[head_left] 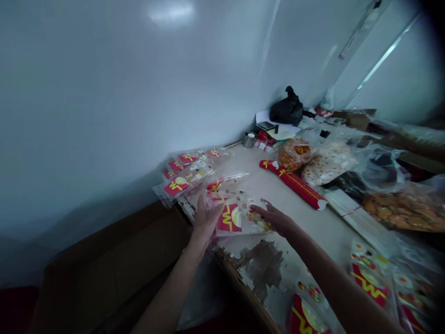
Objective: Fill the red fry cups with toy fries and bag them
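Observation:
A clear plastic packet with a red and yellow printed panel and small food pictures is held up over the near corner of the table. My left hand grips its left end, thumb across the front. At its right end, my right hand has a thumb or finger over the printed face; the other fingers are partly hidden. Just behind lies another red-printed packet with a pen-like white strip. Farther left, several similar packets overlap at the table edge.
A red patterned sleeve lies mid-table. Bags of orange snacks and pale snacks are to the right. A metal cup and black bag stand behind. More packets lie near right; a cardboard box is below left.

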Demonstrator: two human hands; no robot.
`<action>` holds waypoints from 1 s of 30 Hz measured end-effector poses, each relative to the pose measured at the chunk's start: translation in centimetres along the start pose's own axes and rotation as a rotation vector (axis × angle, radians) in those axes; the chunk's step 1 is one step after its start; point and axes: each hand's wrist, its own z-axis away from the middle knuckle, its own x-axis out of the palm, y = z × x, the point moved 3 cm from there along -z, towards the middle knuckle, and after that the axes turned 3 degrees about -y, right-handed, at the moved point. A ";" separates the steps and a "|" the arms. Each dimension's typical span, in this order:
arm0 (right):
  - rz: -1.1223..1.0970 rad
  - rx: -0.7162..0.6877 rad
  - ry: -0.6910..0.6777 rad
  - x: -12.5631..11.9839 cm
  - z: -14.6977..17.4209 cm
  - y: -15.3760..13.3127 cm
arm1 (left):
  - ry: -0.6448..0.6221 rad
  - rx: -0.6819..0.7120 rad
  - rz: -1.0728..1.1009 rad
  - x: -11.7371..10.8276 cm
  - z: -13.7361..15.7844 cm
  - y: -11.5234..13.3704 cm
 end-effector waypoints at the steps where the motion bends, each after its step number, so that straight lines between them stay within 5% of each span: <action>1: -0.039 0.029 0.016 -0.1 0.7 0.2 | 0.003 -0.002 -0.010 0.2 0.3 -0.1; 6: -0.262 0.020 -0.037 -1.8 4.1 0.0 | -0.066 -0.057 -0.022 2.6 1.2 -0.9; 11: -0.251 0.096 -0.050 -3.8 5.2 -0.7 | -0.189 -0.056 0.023 4.7 2.2 -1.3; 18: -0.108 0.089 -0.074 -0.7 7.0 -2.9 | -0.140 0.001 0.154 1.6 6.6 2.2; 22: 0.009 -0.075 -0.209 7.3 8.4 -7.6 | -0.009 0.054 0.211 -5.6 8.9 5.4; 27: -0.194 -0.390 -0.544 25.0 9.4 -12.2 | 0.356 0.227 0.122 -22.1 8.6 11.4; 30: -0.296 -0.349 -0.653 35.0 7.8 -10.7 | 0.438 0.345 0.064 -31.2 7.1 12.6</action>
